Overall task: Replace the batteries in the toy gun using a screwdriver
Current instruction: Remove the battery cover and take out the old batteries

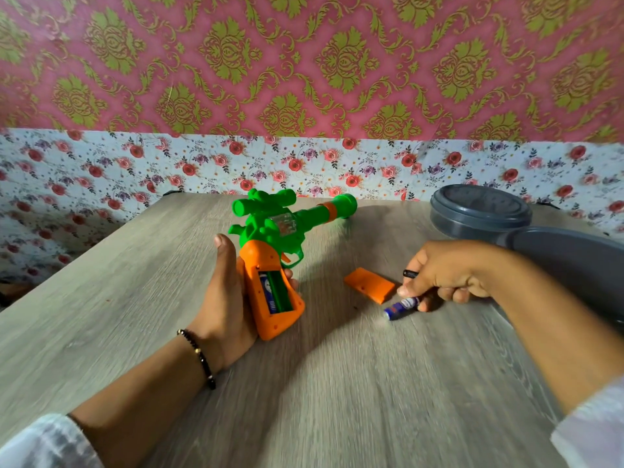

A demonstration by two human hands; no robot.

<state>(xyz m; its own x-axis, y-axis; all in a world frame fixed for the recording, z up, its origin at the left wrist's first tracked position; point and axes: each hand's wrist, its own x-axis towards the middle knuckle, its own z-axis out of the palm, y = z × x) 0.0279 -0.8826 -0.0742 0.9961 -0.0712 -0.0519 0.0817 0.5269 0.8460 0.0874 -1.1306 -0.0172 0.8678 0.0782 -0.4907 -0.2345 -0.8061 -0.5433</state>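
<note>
A green toy gun (270, 224) with an orange grip lies in my left hand (223, 298), which cups the grip from the left. The grip's battery bay (275, 292) is uncovered and one blue battery sits in it beside an empty green slot. The orange bay cover (369, 285) lies loose on the table to the right. My right hand (449, 275) rests on the table beyond the cover, fingers pinched on a blue and white battery (400, 307) that touches the tabletop. A small black tip, perhaps the screwdriver (410, 273), pokes out above that hand's fingers.
The wooden table (320, 383) ends at a floral paper wall behind. A round grey container (479, 211) stands at the back right, and its grey lid (580, 265) lies just behind my right forearm.
</note>
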